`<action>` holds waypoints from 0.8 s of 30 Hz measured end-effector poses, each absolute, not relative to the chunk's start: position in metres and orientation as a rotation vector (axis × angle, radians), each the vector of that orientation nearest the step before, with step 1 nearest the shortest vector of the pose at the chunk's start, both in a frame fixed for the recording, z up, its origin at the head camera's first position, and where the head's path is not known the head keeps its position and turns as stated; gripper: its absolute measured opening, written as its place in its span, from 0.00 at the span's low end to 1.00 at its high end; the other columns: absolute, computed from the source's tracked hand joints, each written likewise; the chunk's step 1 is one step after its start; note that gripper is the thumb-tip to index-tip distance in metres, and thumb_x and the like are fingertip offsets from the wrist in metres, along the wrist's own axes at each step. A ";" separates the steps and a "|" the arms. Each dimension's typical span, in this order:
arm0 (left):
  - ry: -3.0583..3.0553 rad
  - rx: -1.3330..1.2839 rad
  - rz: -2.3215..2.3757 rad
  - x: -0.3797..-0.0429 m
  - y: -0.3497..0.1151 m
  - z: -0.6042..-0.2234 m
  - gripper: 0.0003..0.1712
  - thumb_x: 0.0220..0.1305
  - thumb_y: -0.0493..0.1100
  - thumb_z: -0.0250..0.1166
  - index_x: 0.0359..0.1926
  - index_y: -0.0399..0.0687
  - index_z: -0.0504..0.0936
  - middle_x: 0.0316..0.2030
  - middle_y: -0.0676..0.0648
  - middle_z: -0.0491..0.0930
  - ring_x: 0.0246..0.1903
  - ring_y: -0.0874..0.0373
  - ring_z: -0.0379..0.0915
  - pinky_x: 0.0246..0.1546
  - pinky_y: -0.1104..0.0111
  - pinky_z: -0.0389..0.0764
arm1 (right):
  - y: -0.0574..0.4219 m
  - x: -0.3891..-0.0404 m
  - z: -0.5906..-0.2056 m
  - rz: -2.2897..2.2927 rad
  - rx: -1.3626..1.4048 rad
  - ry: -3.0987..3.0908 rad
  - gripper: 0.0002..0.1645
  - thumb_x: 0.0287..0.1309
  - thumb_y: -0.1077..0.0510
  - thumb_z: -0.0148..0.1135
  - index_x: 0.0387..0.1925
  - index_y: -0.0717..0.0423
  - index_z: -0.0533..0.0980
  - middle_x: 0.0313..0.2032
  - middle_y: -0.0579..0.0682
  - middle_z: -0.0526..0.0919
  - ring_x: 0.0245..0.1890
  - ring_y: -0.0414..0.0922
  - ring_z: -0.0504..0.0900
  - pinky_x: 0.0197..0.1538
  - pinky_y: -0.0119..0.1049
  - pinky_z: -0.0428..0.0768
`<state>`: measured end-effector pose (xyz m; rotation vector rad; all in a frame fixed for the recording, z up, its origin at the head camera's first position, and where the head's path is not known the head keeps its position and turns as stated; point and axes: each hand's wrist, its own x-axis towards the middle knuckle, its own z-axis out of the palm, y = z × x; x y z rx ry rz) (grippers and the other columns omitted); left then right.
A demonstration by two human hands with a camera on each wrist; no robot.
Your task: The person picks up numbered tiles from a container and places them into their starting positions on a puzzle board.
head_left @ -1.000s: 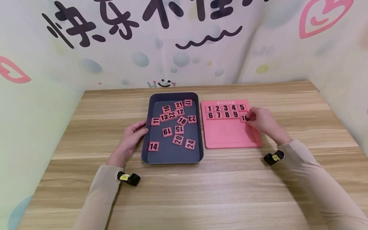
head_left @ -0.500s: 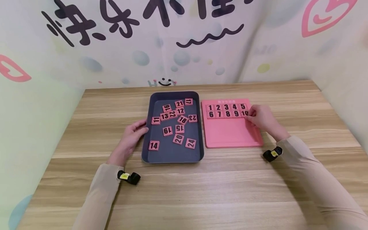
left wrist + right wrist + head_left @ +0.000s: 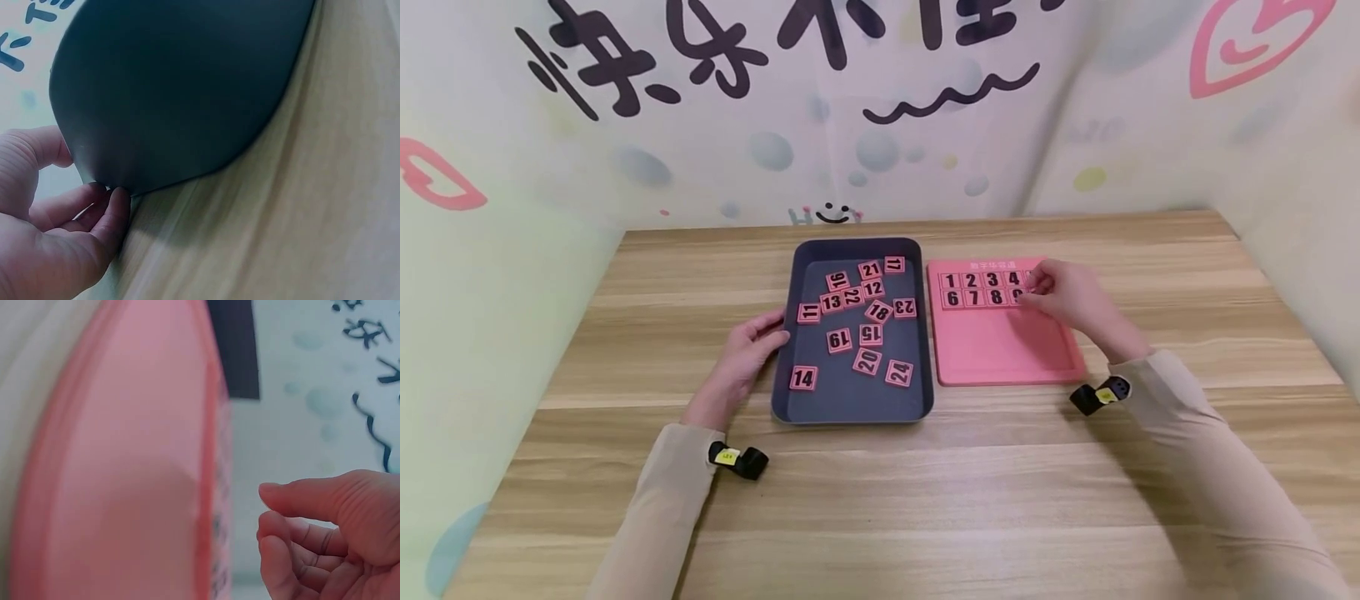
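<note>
My left hand holds the left side of a dark grey tray, thumb at the rim. In the left wrist view, fingers lie against the tray's wall. Several pink number tiles are scattered in the tray, some sideways or upside down. Over the right part of a pink puzzle board hovers my right hand. Its thumb and fingertips stand apart, with nothing between them. Tiles 1 to 4 and 6 to 8 show in two rows; the hand hides tile 10 and partly covers 5 and 9.
Tray and board stand side by side on a wooden table, towards its back edge. Behind rises a white printed backdrop with black lettering. Each wrist wears a small black camera.
Tile 10 slid up into the end of the second row beside 9. My right hand has since let go and moved left and up over the board. The left hand stays put.
</note>
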<state>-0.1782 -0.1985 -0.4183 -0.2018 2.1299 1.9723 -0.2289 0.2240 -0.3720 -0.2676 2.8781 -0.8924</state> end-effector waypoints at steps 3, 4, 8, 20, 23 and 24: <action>2.130 -0.198 1.969 -0.178 -0.198 -0.417 0.28 0.65 0.30 0.51 0.66 0.31 0.60 0.66 0.36 0.61 0.57 0.56 0.65 0.53 0.78 0.69 | 0.206 -0.229 -0.365 -0.954 -0.305 2.849 0.11 0.52 0.62 0.65 0.33 0.66 0.74 0.31 0.58 0.78 0.30 0.49 0.77 0.32 0.34 0.75; 2.130 -0.201 1.969 -0.178 -0.198 -0.417 0.28 0.65 0.30 0.51 0.66 0.31 0.60 0.66 0.36 0.61 0.57 0.56 0.65 0.53 0.78 0.69 | 0.199 -0.230 -0.364 -0.976 -0.324 2.840 0.11 0.52 0.63 0.65 0.33 0.66 0.74 0.31 0.58 0.78 0.31 0.50 0.77 0.33 0.34 0.76; 2.131 -0.201 1.970 -0.178 -0.197 -0.417 0.28 0.65 0.30 0.51 0.66 0.31 0.60 0.65 0.36 0.61 0.58 0.55 0.65 0.52 0.79 0.70 | 0.176 -0.231 -0.360 -1.052 -0.398 2.808 0.11 0.52 0.64 0.66 0.35 0.68 0.74 0.31 0.59 0.78 0.33 0.51 0.77 0.36 0.36 0.76; 2.136 -0.203 1.963 -0.178 -0.198 -0.417 0.28 0.65 0.30 0.51 0.66 0.31 0.60 0.66 0.36 0.61 0.61 0.51 0.61 0.53 0.78 0.69 | 0.094 -0.230 -0.345 -1.130 -0.607 2.693 0.13 0.52 0.62 0.68 0.37 0.64 0.75 0.33 0.56 0.79 0.33 0.48 0.78 0.35 0.37 0.79; 2.135 -0.208 1.957 -0.177 -0.197 -0.416 0.28 0.65 0.30 0.51 0.67 0.31 0.60 0.66 0.36 0.60 0.62 0.51 0.60 0.54 0.77 0.69 | 0.075 -0.232 -0.341 -1.130 -0.691 2.669 0.14 0.51 0.60 0.68 0.37 0.63 0.75 0.33 0.54 0.79 0.33 0.47 0.78 0.36 0.36 0.79; 2.133 -0.211 1.958 -0.178 -0.197 -0.416 0.28 0.66 0.30 0.51 0.67 0.31 0.60 0.66 0.36 0.60 0.62 0.51 0.60 0.54 0.77 0.69 | 0.070 -0.233 -0.340 -1.139 -0.720 2.656 0.14 0.51 0.60 0.69 0.37 0.63 0.76 0.33 0.54 0.79 0.33 0.46 0.78 0.37 0.35 0.79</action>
